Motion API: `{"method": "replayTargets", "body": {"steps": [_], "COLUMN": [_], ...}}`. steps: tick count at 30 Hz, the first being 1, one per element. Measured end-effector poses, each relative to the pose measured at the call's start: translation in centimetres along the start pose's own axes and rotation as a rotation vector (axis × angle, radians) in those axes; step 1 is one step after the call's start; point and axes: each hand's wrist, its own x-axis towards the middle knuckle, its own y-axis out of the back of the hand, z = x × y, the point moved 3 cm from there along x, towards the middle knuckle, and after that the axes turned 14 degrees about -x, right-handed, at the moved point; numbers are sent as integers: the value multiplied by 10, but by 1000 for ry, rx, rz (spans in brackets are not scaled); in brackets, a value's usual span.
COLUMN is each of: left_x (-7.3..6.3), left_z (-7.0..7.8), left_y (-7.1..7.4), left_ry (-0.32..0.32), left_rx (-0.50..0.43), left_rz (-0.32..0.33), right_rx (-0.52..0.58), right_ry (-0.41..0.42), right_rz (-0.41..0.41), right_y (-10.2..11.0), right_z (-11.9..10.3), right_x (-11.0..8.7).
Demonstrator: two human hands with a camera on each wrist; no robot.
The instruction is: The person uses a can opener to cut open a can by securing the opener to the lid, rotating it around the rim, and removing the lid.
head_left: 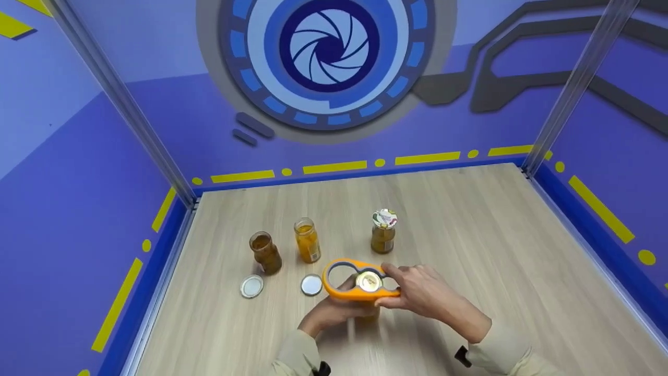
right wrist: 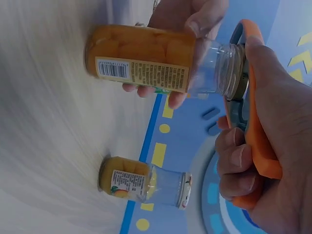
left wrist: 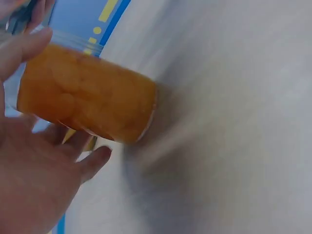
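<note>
Jar (right wrist: 141, 52): lower centre of the head view, lidded, standing or lifted (I can't tell from here); glass, so likely weighty, stiff, breakable, slick if wet, best held round its middle
Left hand (head_left: 336, 312): gripping the jar's body
Right hand (head_left: 425, 290): clenched on the orange opener (head_left: 347, 296), whose loop surrounds the lid (head_left: 369, 281)
Open jars (head_left: 267, 259): two, left of the view's centre, loose lids (head_left: 311, 285) nearby

Orange-and-grey opener (head_left: 355, 295), gold lid (head_left: 369, 281), blue-purple wall (head_left: 175, 122)
</note>
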Motion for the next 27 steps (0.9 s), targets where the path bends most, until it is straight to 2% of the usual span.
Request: {"method": "replayTargets", "body": {"steps": [7,13,17,22,24,27], "left_x": [-19,-25,-24,-20,-19,-18], "left_z": [1,1,-3,-7,-9,-9], "left_y": [-16,-27,-36,-49,-55,-65], "left_ry": [-31,-58,-119,-254,-300,-371], "left_rx": [-1,35,60,61,80,161], "left_rz": [286,475,538,581,623,714], "right_rx": [-40,-73,-129,-126,-122,-142], "right_ry": [-141,-278,-358,-449,-472,-499], "right_rz": [-9,-52,1,51,65,78], "right_y": [3,4,5,5,5,6], "right_z": [-16,-33,-48,-59,-61,-64], "right_x": [-4,-8,-11,-11,-11,-12]}}
